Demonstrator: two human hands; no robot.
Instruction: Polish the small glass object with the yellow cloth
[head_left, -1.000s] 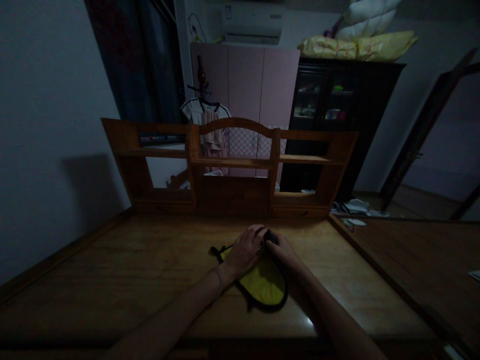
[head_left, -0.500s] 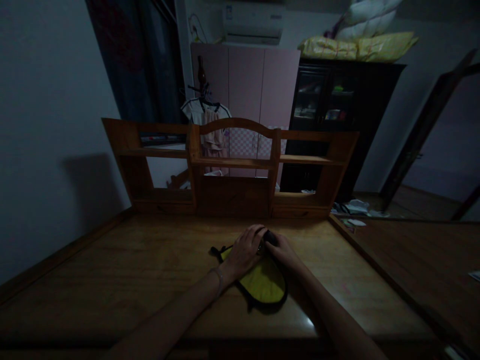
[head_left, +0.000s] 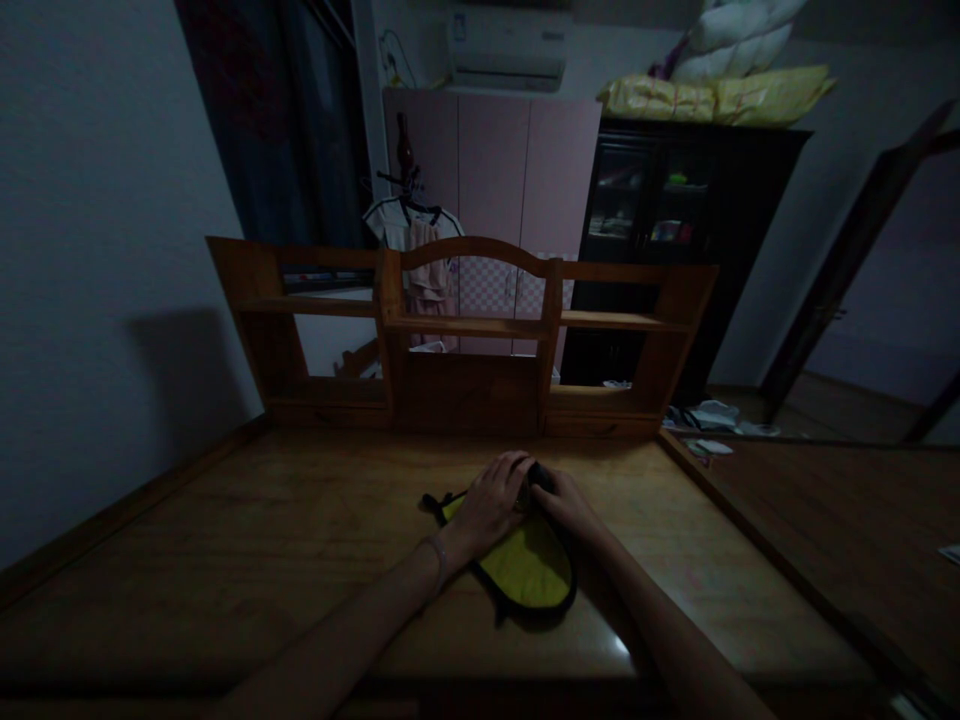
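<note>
A yellow fabric piece with black edging (head_left: 529,568) lies flat on the wooden desk (head_left: 315,525), its rounded end toward me. Small black tabs stick out from its left and near edges. Across its far part rests my left hand (head_left: 493,505), fingers bent and pressed down at the far edge. My right hand (head_left: 564,500) is closed, thumb and fingers pinching a dark edge part (head_left: 538,476) right beside the left fingertips. Something small and shiny (head_left: 521,497) shows between the hands, too dim to name. The fingertips are partly hidden.
A wooden shelf unit (head_left: 469,326) stands along the desk's back edge. A raised wooden rim (head_left: 739,515) borders the right side, and a white wall (head_left: 112,330) stands on the left. Beyond are a pink wardrobe (head_left: 491,170) and a dark cabinet (head_left: 705,230).
Almost nothing differs. Both hands keep their places on the yellow fabric piece, with only a slight shift of the fingers.
</note>
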